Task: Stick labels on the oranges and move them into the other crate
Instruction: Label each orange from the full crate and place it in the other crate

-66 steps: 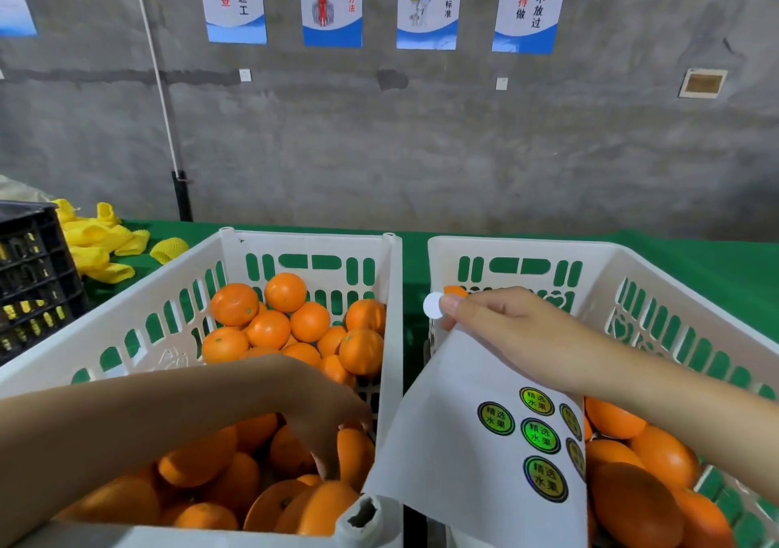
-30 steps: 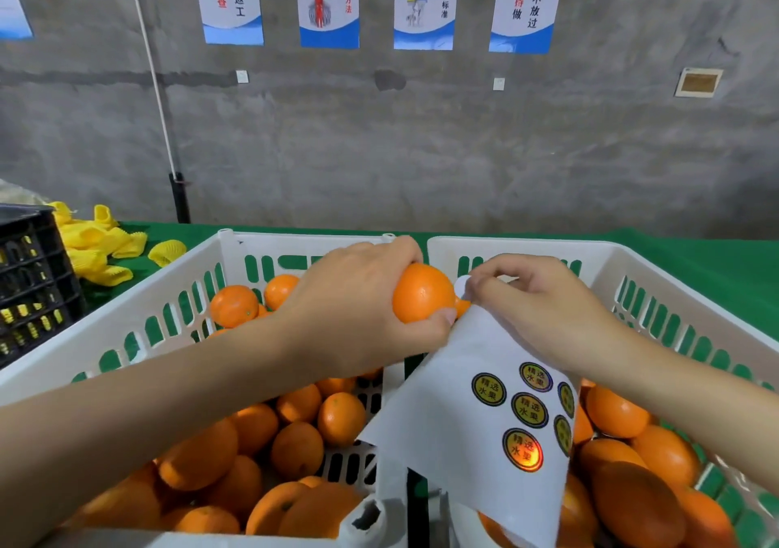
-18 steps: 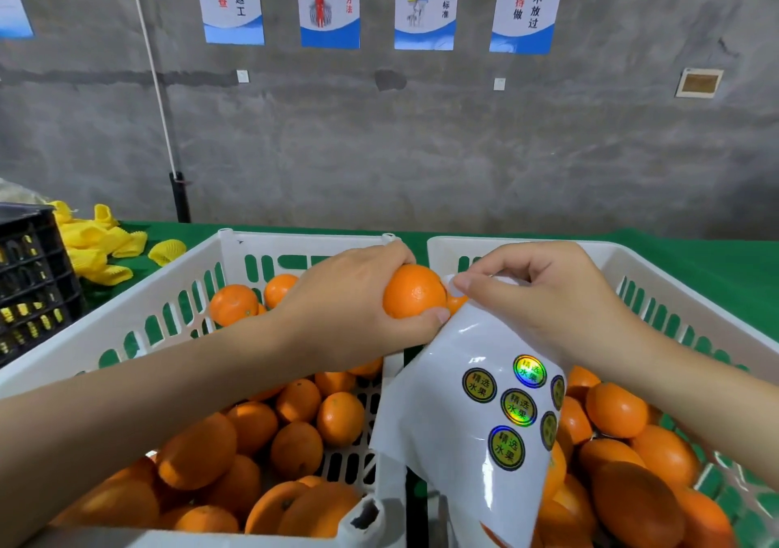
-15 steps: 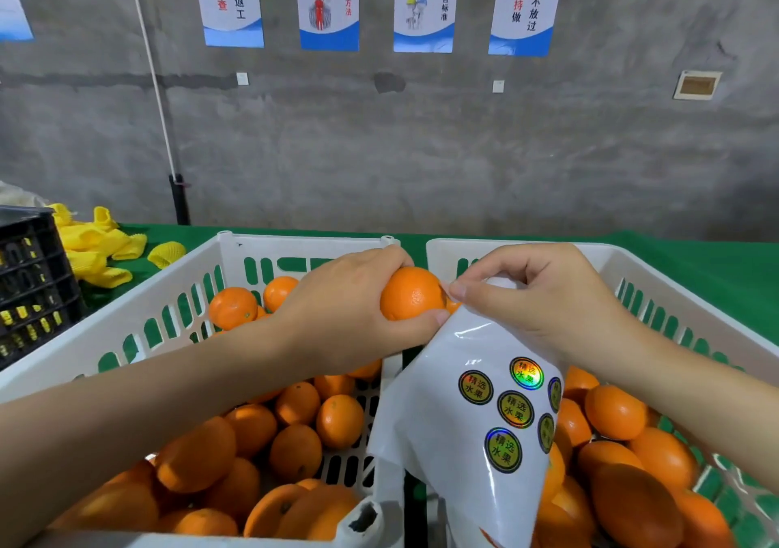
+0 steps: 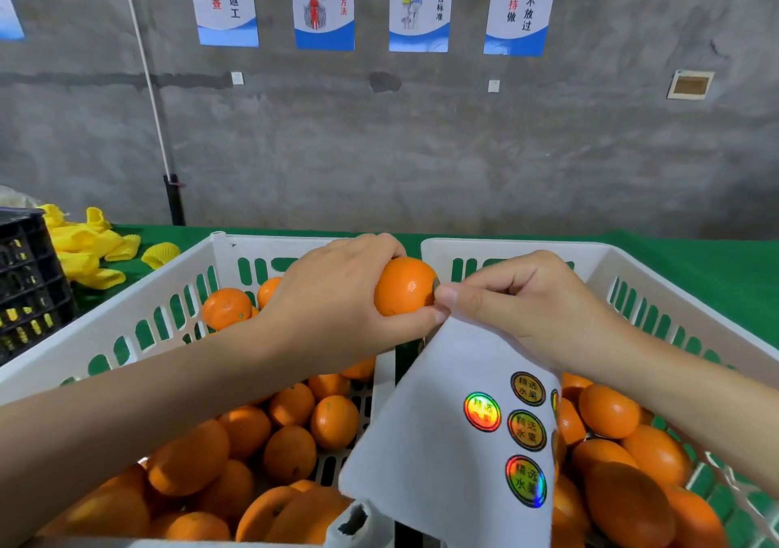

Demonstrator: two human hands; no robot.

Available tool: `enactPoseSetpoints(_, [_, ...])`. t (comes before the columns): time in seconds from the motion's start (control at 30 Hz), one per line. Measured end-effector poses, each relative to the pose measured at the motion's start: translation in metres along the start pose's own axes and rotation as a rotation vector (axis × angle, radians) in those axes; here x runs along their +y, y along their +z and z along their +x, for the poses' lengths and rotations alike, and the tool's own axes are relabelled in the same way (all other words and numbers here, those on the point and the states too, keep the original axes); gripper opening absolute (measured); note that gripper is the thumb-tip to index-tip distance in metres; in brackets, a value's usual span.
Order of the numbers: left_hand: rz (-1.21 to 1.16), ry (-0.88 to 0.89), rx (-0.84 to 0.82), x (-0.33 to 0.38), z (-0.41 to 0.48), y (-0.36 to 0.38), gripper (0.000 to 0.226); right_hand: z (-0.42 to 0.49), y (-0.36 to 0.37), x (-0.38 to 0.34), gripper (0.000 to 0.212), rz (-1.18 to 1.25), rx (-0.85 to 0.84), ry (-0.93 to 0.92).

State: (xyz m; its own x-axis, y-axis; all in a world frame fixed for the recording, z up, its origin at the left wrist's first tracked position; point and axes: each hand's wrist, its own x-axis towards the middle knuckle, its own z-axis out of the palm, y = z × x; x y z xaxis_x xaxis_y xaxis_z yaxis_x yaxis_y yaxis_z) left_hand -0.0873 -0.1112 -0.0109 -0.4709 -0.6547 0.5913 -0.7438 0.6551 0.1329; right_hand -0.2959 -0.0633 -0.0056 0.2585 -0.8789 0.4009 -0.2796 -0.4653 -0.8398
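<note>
— Where was the orange?
— Our left hand gripped it above where the left crate and right crate met. Our right hand, pinching the label sheet, touched its right side.
— So the drop lay rightward?
— We judged so.

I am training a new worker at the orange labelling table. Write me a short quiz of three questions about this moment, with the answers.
1. True or false: the left hand grips one orange.
2. What does the right hand hold? A: a yellow foam net. B: the label sheet. C: a black crate.
3. Fill the gap: the table cloth is ____ in colour.
Key: 1 true; 2 B; 3 green.
</note>
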Motion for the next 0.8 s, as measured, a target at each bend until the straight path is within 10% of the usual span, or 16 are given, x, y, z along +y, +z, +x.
enactPoseSetpoints(0.8, [-0.137, -0.100, -0.016, -0.002, -0.001, 0.003, 0.071, -0.004, 0.003, -0.011, 0.038, -0.045, 0.101, 0.009])
